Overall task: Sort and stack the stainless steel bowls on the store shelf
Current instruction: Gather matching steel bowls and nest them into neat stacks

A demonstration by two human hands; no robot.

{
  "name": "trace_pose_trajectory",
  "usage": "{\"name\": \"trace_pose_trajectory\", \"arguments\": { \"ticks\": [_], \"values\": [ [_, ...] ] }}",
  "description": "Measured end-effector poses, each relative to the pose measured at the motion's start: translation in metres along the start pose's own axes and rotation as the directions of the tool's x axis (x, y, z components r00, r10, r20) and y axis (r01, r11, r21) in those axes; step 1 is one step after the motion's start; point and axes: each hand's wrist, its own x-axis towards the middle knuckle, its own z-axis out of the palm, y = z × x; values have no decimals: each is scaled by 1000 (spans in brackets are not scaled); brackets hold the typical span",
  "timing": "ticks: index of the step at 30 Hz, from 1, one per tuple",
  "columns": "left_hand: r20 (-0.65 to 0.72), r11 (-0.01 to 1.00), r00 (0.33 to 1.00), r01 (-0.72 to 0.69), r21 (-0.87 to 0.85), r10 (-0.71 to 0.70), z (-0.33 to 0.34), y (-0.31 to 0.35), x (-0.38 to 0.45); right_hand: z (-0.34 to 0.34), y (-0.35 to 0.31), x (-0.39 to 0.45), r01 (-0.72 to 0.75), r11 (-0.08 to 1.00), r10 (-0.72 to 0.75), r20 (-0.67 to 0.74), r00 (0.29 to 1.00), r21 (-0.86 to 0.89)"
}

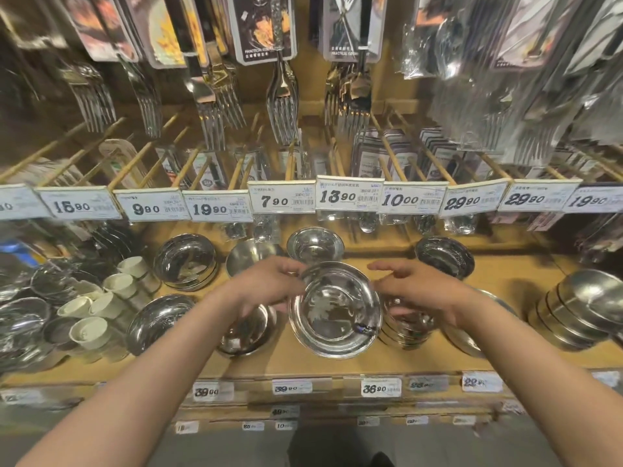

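A wide shiny steel bowl is tilted toward me in the middle of the wooden shelf. My left hand holds its left rim, fingers curled over the edge. My right hand is at its right rim with fingers extended; whether it grips is unclear. Behind stand a small bowl, a matte bowl, a stacked bowl and a dark bowl. Under my hands sit a bowl and a short stack.
A stack of bowls lying on its side fills the right end. White cups and plates crowd the left, beside a large bowl. Price tags and hanging forks overhang the shelf.
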Motion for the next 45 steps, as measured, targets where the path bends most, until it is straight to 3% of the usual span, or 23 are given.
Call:
{"name": "trace_pose_trajectory", "arguments": {
  "ticks": [2, 4, 9, 14, 19, 22, 25, 27, 32, 45],
  "values": [
    [57, 999, 998, -24, 37, 22, -6, 8, 6, 5, -10, 5, 13, 996, -3, 111, 994, -89],
    [55, 999, 998, -24, 39, 22, -7, 12, 13, 12, -13, 9, 38, 995, -26, 124, 992, -96],
    [-231, 992, 973, -30, -126, 0, -9, 1, 29, 22, -7, 22, -5, 994, 3, 25, 1000, 113],
    [-229, 965, 962, 87, -249, -146, 5, -25, 33, 37, 4, 40, -90, 962, 132, -150, 980, 258],
    [-392, 962, 900, 91, -259, -190, 18, -40, 41, 52, 15, 55, -122, 948, 162, -119, 980, 293],
    [-455, 964, 865, 110, -241, -212, 18, -43, 45, 57, 18, 63, -108, 978, 132, -131, 983, 178],
    [-499, 970, 843, 99, -224, -201, 19, -46, 47, 56, 19, 69, -64, 956, 0, -220, 976, -285],
    [-512, 979, 840, 98, -179, -178, 21, -48, 49, 58, 19, 71, -27, 903, -90, -252, 963, -428],
    [-536, 985, 827, 126, -119, -171, 30, -60, 52, 65, 24, 76, 28, 870, -203, -305, 930, -492],
    [-561, 989, 815, 126, -72, -145, 31, -68, 61, 65, 32, 78, 5, 842, -188, -286, 940, -540]
  ]
}}
